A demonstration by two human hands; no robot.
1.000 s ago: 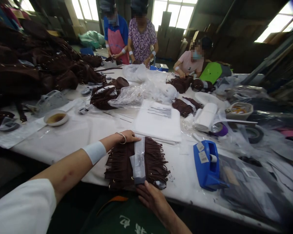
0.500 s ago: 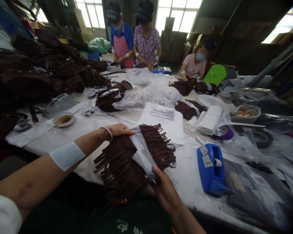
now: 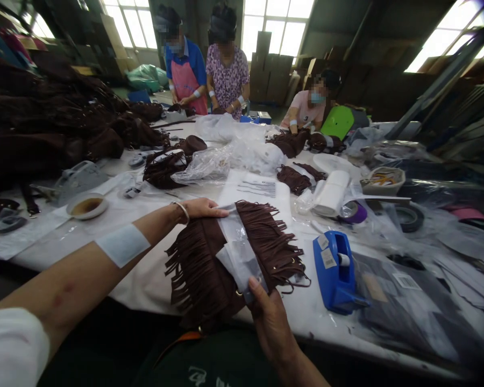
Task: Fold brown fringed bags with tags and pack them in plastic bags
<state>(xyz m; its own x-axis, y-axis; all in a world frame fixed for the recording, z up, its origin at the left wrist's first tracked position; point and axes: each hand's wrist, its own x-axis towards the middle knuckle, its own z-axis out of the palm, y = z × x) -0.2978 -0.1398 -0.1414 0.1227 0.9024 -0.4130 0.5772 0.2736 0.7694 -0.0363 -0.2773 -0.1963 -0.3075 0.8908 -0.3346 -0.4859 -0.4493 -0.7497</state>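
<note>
Surface (image 3: 145, 279): cluttered. Brown fringed piece (image 3: 205, 266): held at the surface's near edge. Translucent wrap (image 3: 237, 242): laid across its middle; one flap loose, so judged incompletely secured. Right hand (image 3: 272, 317): grip closed on the piece's near end. Left hand (image 3: 204, 208): grip pinching the far end.

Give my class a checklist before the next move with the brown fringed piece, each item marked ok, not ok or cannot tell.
1. Left hand holding the far edge of the brown fringed piece: ok.
2. Right hand holding the near edge: ok.
3. Pale strip lying smooth across the piece: not ok, a loose flap sticks out on the left.
4. Blue tape dispenser on the table to the right: ok.
5. Underside of the piece: cannot tell, hidden.
</note>
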